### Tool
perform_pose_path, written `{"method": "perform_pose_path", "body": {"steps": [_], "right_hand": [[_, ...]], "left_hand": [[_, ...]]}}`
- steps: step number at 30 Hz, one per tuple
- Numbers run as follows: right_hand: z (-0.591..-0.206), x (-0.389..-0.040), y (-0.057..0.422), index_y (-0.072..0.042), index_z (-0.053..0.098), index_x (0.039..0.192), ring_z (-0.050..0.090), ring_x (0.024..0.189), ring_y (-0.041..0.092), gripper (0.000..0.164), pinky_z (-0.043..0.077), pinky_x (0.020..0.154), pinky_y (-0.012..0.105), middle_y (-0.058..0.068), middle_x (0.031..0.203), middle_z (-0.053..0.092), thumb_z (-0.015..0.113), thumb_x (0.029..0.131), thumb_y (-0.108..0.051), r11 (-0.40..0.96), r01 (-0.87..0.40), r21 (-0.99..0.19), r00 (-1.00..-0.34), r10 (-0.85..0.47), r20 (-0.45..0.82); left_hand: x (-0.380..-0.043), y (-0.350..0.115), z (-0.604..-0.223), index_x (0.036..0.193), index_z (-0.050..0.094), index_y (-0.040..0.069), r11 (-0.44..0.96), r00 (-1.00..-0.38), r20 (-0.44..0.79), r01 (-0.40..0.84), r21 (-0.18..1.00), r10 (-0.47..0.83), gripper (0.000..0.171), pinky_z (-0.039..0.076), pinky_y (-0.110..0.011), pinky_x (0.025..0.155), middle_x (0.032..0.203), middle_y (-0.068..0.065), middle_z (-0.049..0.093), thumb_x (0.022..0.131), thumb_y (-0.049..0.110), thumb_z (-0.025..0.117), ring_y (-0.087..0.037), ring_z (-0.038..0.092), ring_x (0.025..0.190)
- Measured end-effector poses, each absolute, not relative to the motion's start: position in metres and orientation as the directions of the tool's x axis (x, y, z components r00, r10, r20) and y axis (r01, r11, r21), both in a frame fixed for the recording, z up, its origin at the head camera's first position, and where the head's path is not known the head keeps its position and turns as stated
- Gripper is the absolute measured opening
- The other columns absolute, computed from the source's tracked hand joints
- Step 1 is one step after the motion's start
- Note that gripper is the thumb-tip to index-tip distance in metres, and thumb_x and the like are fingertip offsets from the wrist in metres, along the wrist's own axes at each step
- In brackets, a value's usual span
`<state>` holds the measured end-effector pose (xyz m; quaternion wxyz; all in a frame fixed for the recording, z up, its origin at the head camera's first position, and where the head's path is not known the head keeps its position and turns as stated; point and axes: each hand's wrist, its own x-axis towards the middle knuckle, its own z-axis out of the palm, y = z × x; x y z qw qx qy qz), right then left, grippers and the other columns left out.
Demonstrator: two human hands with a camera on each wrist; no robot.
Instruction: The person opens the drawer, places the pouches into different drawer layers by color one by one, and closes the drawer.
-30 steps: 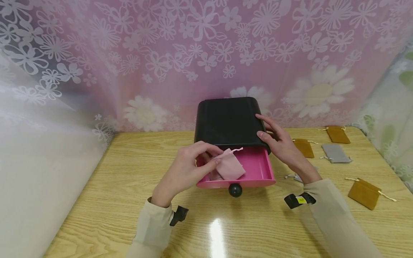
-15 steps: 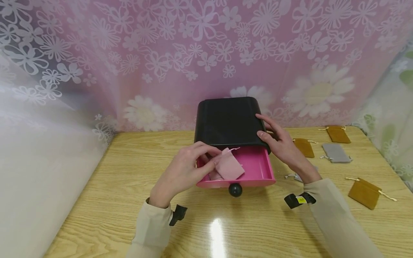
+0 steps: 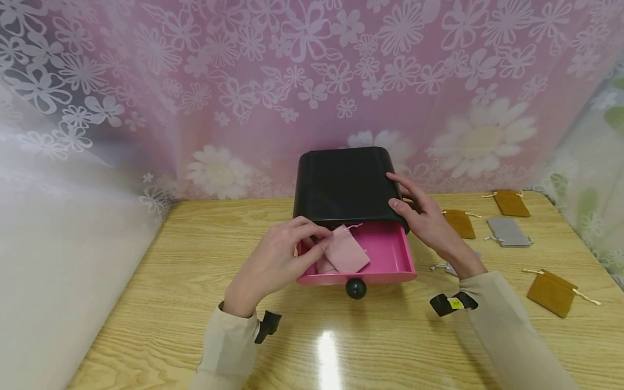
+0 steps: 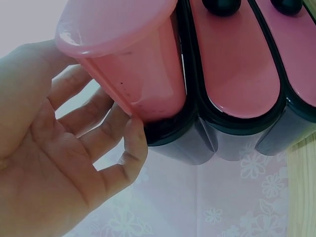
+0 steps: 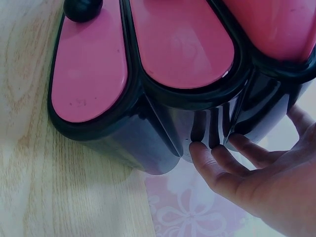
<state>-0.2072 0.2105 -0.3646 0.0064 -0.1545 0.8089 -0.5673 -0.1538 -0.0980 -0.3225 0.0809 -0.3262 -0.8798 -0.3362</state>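
A person's left hand (image 3: 275,260) reaches into the open top drawer (image 3: 385,254) of a black drawer chest (image 3: 343,184) standing on a wooden surface (image 3: 195,292), its fingers (image 3: 317,234) bent around the upper edge of a pale pink pouch (image 3: 347,253) that lies inside the drawer, towards its left half; from the head view the thumb and forefinger appear to pinch the pouch's gathered neck, though the contact itself is partly hidden. In the left wrist view the same hand (image 4: 59,163) shows its fingers (image 4: 131,153) loosely curled along the outer left wall of the pink drawer (image 4: 133,74), touching it. The right hand (image 3: 421,214) rests against the chest's right side with fingers (image 3: 397,205) nearly straight and spread, gripping nothing; the right wrist view shows those fingertips (image 5: 202,153) pressed flat to the glossy black casing (image 5: 163,133), beneath the closed pink drawer fronts. A black round knob (image 3: 355,287) juts from the open drawer's front. To the right of the chest lie two brown pouches (image 3: 509,203) and a grey pouch (image 3: 507,232) near the back of the surface, and another brown pouch (image 3: 551,292) nearer the front edge. A floral pink curtain (image 3: 312,81) hangs behind
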Motion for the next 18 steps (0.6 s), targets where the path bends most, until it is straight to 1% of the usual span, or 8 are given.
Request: {"method": "perform_pose_path", "body": {"steps": [2,7,14,18], "right_hand": [[-0.3643,-0.2071,0.2102,-0.031,0.028,0.163,0.051,0.134,0.047,0.058,0.049,0.088,0.009,0.024,0.158,0.039,0.048,0.109,-0.026,0.308,-0.244,-0.920,-0.952,-0.257,0.167],[-0.3637,-0.2069,0.2097,-0.031,0.028,0.163,0.051,0.135,0.046,0.058,0.048,0.088,0.009,0.024,0.159,0.038,0.048,0.109,-0.026,0.309,-0.246,-0.919,-0.952,-0.255,0.169],[-0.3646,-0.2072,0.2097,-0.032,0.028,0.163,0.051,0.135,0.046,0.058,0.048,0.088,0.009,0.023,0.159,0.038,0.048,0.109,-0.026,0.304,-0.239,-0.922,-0.954,-0.252,0.164],[-0.3653,-0.2068,0.2105,-0.032,0.028,0.163,0.050,0.136,0.046,0.058,0.048,0.089,0.008,0.023,0.160,0.037,0.048,0.109,-0.027,0.303,-0.234,-0.924,-0.955,-0.252,0.159]], "left_hand": [[-0.1534,-0.0984,-0.3227,0.112,0.077,0.018,0.568,-0.779,0.356,0.622,0.538,0.516,0.016,0.054,-0.026,0.065,0.098,0.009,0.070,0.096,0.020,0.072,0.000,0.063,0.078],[-0.1522,-0.1004,-0.3226,0.112,0.077,0.018,0.569,-0.779,0.362,0.624,0.536,0.513,0.017,0.050,-0.021,0.065,0.099,0.009,0.071,0.096,0.020,0.072,0.001,0.064,0.079],[-0.1507,-0.1036,-0.3207,0.114,0.077,0.016,0.580,-0.778,0.369,0.626,0.521,0.508,0.020,0.047,-0.023,0.064,0.100,0.009,0.071,0.094,0.018,0.074,0.000,0.062,0.081],[-0.1486,-0.1060,-0.3196,0.113,0.077,0.016,0.554,-0.764,0.393,0.643,0.528,0.512,0.019,0.045,-0.021,0.063,0.098,0.010,0.070,0.094,0.018,0.073,-0.001,0.060,0.082]]}}
